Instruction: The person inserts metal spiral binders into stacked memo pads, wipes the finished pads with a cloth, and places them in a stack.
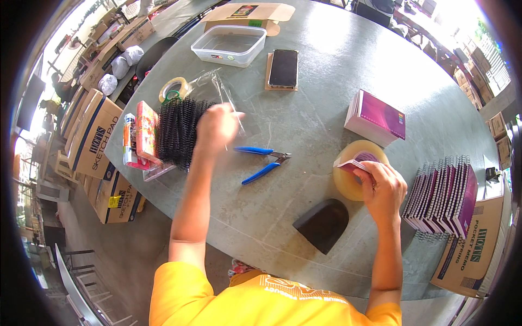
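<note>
At the left of the table, my left hand is over the right edge of a pile of black spiral binding coils. Motion smears its fingers, so their grip is unclear. My right hand pinches a small purple-covered notepad, seen almost edge-on. It is held above a wide roll of clear tape, which it partly hides. Between the hands lie blue-handled cutters with their jaws pointing right. Beside my right forearm sits a dark, round-ended block.
Spiral-bound purple notebooks stand in a row at the right, near a cardboard box. Behind is a stack of purple-covered pads. Farther back are a phone, a clear plastic tub and a tape roll. Colourful packets flank the coils.
</note>
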`<move>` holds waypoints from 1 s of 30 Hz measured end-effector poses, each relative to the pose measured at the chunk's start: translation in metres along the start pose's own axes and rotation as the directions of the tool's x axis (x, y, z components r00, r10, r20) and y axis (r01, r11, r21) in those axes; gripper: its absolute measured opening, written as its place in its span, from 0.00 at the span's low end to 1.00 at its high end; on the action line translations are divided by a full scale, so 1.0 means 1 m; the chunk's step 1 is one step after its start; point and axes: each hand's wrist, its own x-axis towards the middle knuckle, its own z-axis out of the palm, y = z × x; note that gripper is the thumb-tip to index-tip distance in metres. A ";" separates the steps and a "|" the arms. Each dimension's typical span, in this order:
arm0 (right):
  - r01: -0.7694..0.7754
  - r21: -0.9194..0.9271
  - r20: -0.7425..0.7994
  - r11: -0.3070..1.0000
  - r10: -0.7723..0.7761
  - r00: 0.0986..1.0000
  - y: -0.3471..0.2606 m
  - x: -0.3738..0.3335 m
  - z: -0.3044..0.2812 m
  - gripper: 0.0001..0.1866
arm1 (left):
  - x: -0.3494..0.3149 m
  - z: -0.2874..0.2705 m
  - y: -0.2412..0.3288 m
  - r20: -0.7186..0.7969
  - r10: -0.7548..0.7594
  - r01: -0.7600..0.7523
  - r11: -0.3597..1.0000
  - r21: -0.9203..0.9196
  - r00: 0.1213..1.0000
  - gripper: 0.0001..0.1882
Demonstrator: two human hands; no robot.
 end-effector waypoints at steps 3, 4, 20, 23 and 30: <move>0.017 -0.048 -0.040 0.999 -0.018 0.999 -0.001 0.005 0.002 0.04 | -0.004 0.008 -0.058 -0.133 -0.010 0.061 0.922 0.381 0.991 0.13; 0.012 -0.062 -0.044 0.998 -0.015 0.999 -0.003 0.006 0.003 0.04 | -0.007 0.015 -0.066 -0.219 0.092 0.011 0.903 0.429 0.971 0.12; -0.089 0.015 0.069 0.996 0.088 0.994 0.010 0.012 -0.008 0.05 | -0.010 0.026 0.043 0.165 0.182 -0.188 0.982 0.023 0.969 0.12; -0.092 0.073 0.001 0.993 0.092 0.996 0.006 0.019 -0.007 0.05 | -0.016 0.037 0.028 0.107 0.299 -0.308 0.947 0.087 0.948 0.13; -0.054 0.018 0.072 0.998 0.053 0.996 0.018 0.018 0.007 0.05 | -0.020 0.021 0.051 0.190 0.185 -0.072 0.872 -0.484 0.964 0.18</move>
